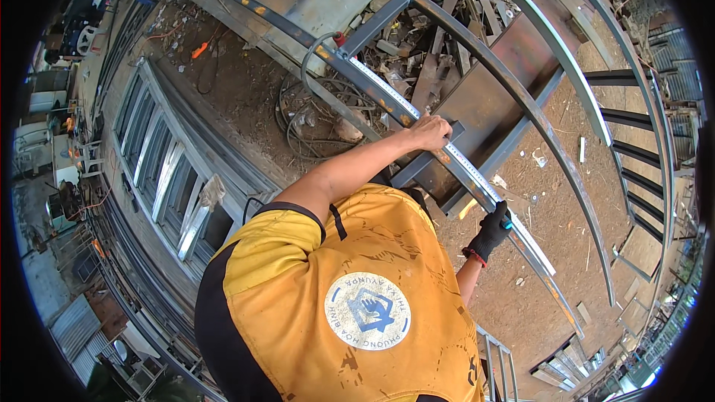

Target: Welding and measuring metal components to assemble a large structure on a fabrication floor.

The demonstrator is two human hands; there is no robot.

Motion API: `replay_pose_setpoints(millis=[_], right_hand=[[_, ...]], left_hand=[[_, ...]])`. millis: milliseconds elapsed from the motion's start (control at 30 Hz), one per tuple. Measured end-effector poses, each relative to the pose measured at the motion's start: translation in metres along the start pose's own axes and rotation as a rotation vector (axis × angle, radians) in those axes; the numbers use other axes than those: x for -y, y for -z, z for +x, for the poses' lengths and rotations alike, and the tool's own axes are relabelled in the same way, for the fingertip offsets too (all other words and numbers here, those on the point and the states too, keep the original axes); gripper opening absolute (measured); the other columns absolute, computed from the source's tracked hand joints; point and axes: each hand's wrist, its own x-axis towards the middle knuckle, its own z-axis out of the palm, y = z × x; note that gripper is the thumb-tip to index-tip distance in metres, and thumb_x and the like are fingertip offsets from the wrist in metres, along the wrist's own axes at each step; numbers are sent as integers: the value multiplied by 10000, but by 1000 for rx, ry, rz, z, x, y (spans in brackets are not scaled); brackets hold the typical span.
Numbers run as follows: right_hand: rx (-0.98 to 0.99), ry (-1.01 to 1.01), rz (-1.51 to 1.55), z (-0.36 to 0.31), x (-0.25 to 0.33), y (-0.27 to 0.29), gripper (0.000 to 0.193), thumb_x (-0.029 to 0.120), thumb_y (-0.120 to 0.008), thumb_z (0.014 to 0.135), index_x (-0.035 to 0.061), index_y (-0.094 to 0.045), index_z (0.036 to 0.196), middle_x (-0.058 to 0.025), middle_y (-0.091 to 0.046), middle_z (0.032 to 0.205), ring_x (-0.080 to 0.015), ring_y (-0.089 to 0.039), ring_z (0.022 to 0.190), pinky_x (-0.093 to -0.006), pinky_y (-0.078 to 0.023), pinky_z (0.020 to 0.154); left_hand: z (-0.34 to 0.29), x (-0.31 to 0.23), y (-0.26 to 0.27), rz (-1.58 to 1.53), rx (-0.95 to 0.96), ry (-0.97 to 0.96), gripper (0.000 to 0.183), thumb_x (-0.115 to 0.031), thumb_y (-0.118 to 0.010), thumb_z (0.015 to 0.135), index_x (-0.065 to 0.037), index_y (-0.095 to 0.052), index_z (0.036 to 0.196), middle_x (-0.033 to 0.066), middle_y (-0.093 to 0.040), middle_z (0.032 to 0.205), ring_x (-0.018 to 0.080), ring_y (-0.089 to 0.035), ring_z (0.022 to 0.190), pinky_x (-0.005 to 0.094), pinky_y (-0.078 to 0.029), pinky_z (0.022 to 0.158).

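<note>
Head view: a person bends over a steel bar (260, 10) with rust patches, and a long pale ruler (383, 89) lies along it. The ruler runs from near a crossbar (376, 24) past the left hand (430, 132) to the right hand (488, 234), where a pale strip carries on toward the bar's lower end.

The left hand is bare and closed over ruler and bar together, seemingly pressing one against the other. The right hand, in a black glove, is curled at the bar's edge with a small teal item (508, 222) at its fingers; whether that is a marker or something else cannot be told, nor how tightly it is gripped.

As for progress, the crossbar already spans the gap between the bar and a curved rail (477, 45), so part of the frame looks assembled. The ruler is in place lengthwise, and measuring appears to be under way. Any marks along the bar are too small to make out, so how much measuring is left cannot be judged. Past the bar lie a scrap pile (432, 78) and a loop of cable (305, 67).
</note>
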Motion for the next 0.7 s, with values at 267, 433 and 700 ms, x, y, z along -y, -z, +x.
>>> replay_pose_setpoints(millis=[267, 433, 700], right_hand=[[-103, -24, 25, -27, 6, -12, 340, 383, -667, 918, 43, -667, 908, 17, -449, 492, -79, -404, 382, -235, -273, 370], [-98, 38, 54, -42, 8, -15, 310, 348, -648, 936, 49, -638, 856, 16, -451, 491, -80, -409, 391, -241, -287, 383], [-73, 48, 72, -60, 9, -18, 279, 290, -627, 953, 62, -611, 792, 26, -458, 525, -71, -426, 442, -240, -319, 422]], left_hand=[[0, 1, -2, 5, -8, -23, 179, -201, -654, 760, -96, -743, 875, 136, -708, 939, 306, -642, 983, 476, -417, 865], [-2, 5, -8, 7, -51, -41, 171, -209, -651, 765, -92, -730, 860, 129, -695, 943, 300, -622, 997, 472, -404, 873], [-2, 8, -15, 20, -103, -93, 156, -219, -640, 778, -95, -711, 841, 126, -676, 919, 294, -606, 982, 461, -402, 865]])
